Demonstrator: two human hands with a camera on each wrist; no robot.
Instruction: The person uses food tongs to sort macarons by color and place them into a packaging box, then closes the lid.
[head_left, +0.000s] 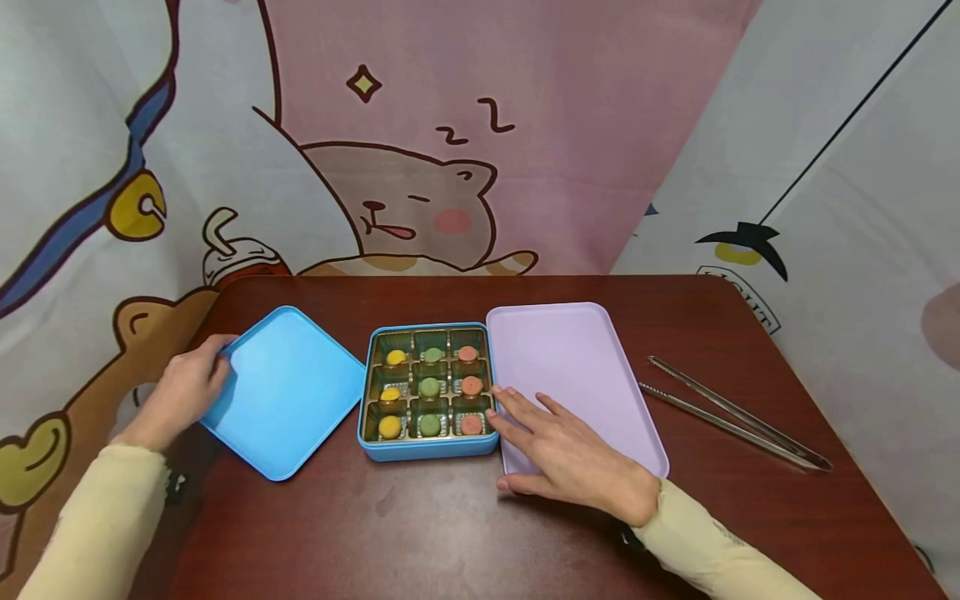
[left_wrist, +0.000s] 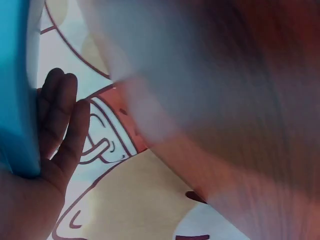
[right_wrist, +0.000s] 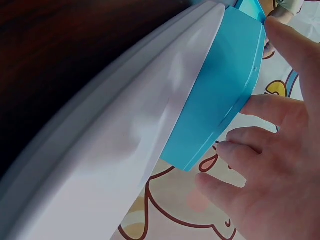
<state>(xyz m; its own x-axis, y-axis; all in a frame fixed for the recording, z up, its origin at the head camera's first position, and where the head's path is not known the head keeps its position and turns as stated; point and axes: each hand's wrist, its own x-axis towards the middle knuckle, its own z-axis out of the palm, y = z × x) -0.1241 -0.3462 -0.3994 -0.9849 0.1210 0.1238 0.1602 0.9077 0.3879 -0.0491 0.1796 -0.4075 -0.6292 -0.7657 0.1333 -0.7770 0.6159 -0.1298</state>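
My left hand (head_left: 187,383) grips the left corner of a square blue lid (head_left: 288,392), whose right corner meets the box's left side. In the left wrist view, the lid's edge (left_wrist: 17,90) stands in the left hand (left_wrist: 52,150). A blue box (head_left: 431,451) holds a gold compartment tray (head_left: 411,337) with small round yellow, green and pink sweets resembling macarons, in columns by colour. My right hand (head_left: 570,458) has its fingers spread over a light purple tray (head_left: 562,358), fingertips at the box's right rim. The right wrist view shows these fingertips (right_wrist: 250,105) by the box wall (right_wrist: 220,90).
Metal tongs (head_left: 727,404) lie on the brown table (head_left: 420,533), to the right of the purple tray. Behind the table hangs a cloth with cartoon animals (head_left: 420,200). The table's right edge slopes away beyond the tongs.
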